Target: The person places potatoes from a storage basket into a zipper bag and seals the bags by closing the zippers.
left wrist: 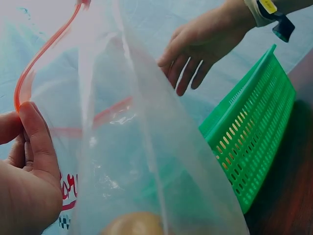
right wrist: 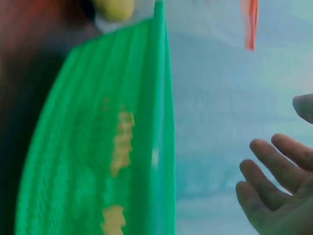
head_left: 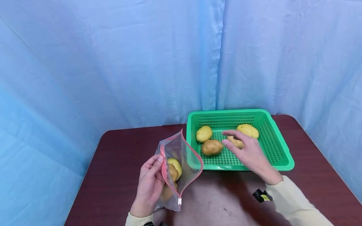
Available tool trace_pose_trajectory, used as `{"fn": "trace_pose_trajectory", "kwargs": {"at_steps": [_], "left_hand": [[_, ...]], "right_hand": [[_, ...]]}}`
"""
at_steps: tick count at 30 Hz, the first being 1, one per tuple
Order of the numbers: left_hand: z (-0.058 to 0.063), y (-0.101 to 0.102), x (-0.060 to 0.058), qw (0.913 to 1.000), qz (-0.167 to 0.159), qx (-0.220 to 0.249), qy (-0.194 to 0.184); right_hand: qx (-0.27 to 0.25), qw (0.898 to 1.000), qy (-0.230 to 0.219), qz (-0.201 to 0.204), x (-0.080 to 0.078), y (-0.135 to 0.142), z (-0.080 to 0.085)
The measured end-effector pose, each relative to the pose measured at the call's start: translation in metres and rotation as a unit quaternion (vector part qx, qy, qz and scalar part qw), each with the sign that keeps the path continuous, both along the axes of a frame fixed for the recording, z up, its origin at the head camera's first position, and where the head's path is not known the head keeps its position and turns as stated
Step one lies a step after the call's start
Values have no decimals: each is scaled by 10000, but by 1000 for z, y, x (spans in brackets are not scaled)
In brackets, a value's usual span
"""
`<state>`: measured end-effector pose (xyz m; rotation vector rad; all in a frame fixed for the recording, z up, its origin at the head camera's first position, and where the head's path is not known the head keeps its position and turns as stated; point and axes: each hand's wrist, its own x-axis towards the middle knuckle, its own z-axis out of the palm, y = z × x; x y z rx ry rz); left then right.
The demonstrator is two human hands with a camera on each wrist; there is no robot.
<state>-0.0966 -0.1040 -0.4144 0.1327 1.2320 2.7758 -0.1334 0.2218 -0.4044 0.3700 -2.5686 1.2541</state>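
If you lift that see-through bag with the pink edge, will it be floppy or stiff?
Probably floppy: the zip bag looks thin and creased. Its bottom will likely feel heavy, because potatoes sit inside. It might sag, since the left hand pinches only one side.

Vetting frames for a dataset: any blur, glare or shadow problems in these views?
Head: fairly sharp, pale sheen and dark shadow on the table in front of the green basket; left wrist: washed-out upper left, small glare spots on the clear bag; right wrist: green basket and yellow potato visibly blurred.
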Motion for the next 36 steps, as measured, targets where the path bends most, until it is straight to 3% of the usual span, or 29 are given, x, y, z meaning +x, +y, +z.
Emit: {"fn": "trace_pose_trajectory", "kwargs": {"at_steps": [4,14,26,36], "left_hand": [[0,1,-1,10000,8,32,53],[1,0,-2,9999,-50,132,10],[-1,-1,-2,9996,-182,212,77],[0,-2,-2,9996,-183,213,102]], "right_hand": [[290,9988,-370,-105,-7,25,8],[1022,9879,-1158,112,-40,67,16],[1360,9724,-1727,779,-69,78,2],[1708,9501,-2281,1269,-93,80,-10]]}}
